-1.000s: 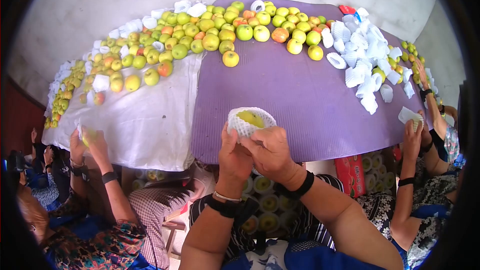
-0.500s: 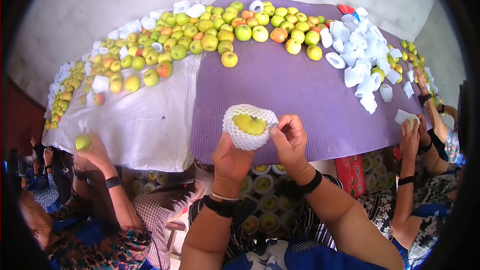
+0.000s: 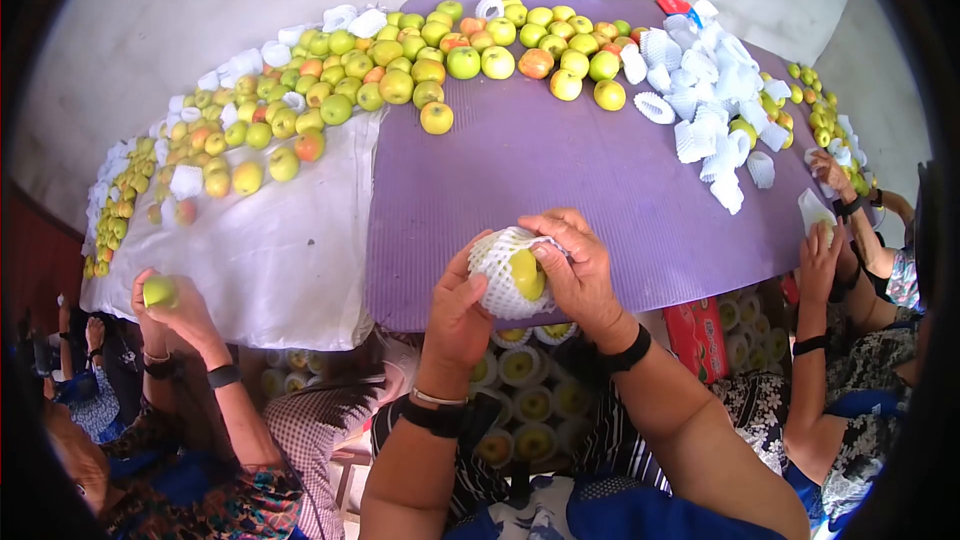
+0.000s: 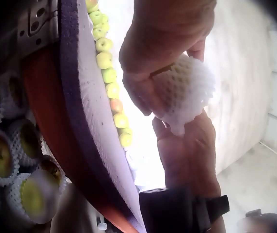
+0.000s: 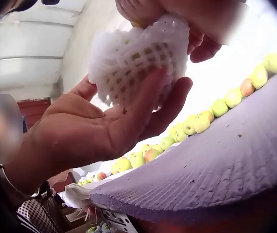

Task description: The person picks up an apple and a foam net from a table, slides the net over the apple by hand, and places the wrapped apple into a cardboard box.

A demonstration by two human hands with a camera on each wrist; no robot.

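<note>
A yellow-green apple (image 3: 526,278) sits in a white foam net sleeve (image 3: 496,265), held up over the near edge of the purple mat (image 3: 480,180). My left hand (image 3: 458,312) grips the sleeved apple from the left, its thumb on the mesh. From the right, my right hand (image 3: 580,275) pinches the sleeve's rim, thumb beside the bare patch of fruit. In the right wrist view the left hand (image 5: 94,121) cups the netted fruit from below, fingers along the mesh. The left wrist view has the right hand (image 4: 187,150) against the sleeve's lower end.
Loose apples (image 3: 350,70) line the back of the table. A heap of foam sleeves (image 3: 705,90) lies at right. Netted apples (image 3: 530,405) fill a container below the table edge, near a red box (image 3: 697,340). Other people's hands (image 3: 180,310) work on both sides.
The sleeved apple has turned in my hands, its bare patch now facing right. My right hand has moved from below the fruit to the sleeve's right rim. The view has shifted slightly.
</note>
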